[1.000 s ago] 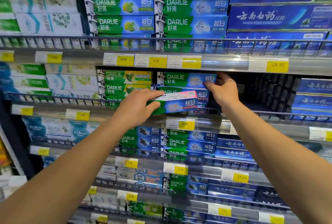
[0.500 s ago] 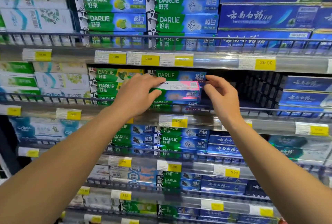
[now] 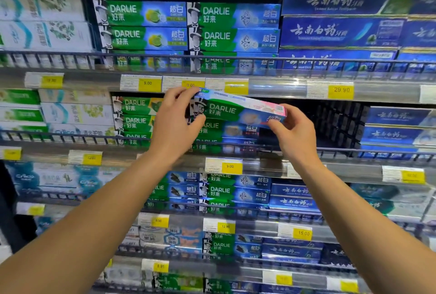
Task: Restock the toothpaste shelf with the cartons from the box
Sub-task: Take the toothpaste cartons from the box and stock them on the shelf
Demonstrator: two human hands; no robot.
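A green and blue Darlie toothpaste carton [image 3: 236, 111] with a pink end is held lengthwise in front of the second shelf [image 3: 306, 166]. My left hand [image 3: 175, 124] grips its left end, thumb below and fingers over the top. My right hand [image 3: 295, 131] pinches its right end. The carton tilts, left end higher, above a stack of matching Darlie cartons [image 3: 226, 133] behind the wire rail. The box of cartons is out of view.
A dark gap [image 3: 335, 124] lies right of the Darlie stack. Blue cartons [image 3: 396, 128] fill the far right, green Darlie cartons [image 3: 134, 114] the left. The shelf above [image 3: 283, 88] carries yellow price tags just over the held carton.
The carton has risen from the level of the stack and now tilts under the upper shelf edge. My right hand moved from the shelved cartons onto the carton's right end.
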